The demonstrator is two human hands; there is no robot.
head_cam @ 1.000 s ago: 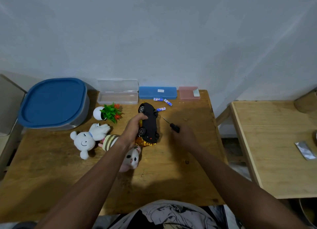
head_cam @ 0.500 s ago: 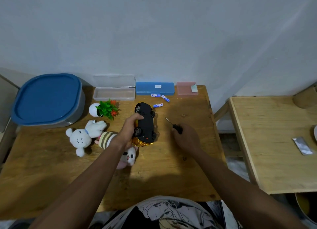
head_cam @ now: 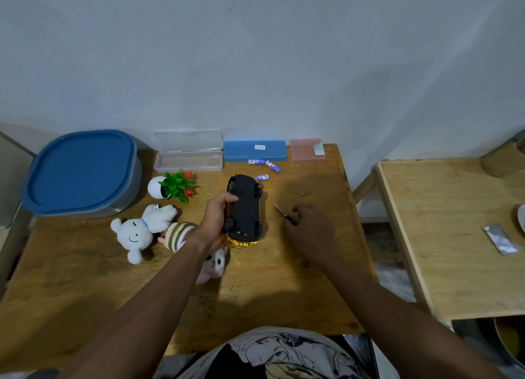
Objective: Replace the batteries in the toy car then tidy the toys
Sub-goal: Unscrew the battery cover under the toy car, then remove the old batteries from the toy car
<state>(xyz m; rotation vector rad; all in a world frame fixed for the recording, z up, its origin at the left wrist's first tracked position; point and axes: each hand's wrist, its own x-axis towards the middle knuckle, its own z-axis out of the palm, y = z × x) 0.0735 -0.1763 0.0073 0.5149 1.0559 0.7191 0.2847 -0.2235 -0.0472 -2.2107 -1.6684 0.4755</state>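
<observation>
The toy car (head_cam: 243, 208) lies upside down on the wooden table (head_cam: 270, 287), black underside up and gold body beneath. My left hand (head_cam: 217, 219) grips its left side. My right hand (head_cam: 309, 228) sits just right of the car, fingers curled over the black handle of a small screwdriver (head_cam: 284, 214), whose metal tip points up-left. Three blue-and-white batteries (head_cam: 262, 168) lie loose behind the car. A white plush bear (head_cam: 136, 232), a striped plush (head_cam: 179, 234) and a pink-and-white plush cat (head_cam: 214, 263) lie to the left, partly under my left arm.
Along the wall stand a grey tub with a blue lid (head_cam: 79, 171), an open clear case (head_cam: 189, 160), a blue case (head_cam: 254, 150) and a pink case (head_cam: 306, 149). A small potted plant (head_cam: 173, 187) is nearby. A second table (head_cam: 454, 265) at the right holds a foil packet (head_cam: 501, 239).
My right hand has moved forward over the screwdriver's handle, covering more of it. My left hand keeps its grip on the car, which has barely moved.
</observation>
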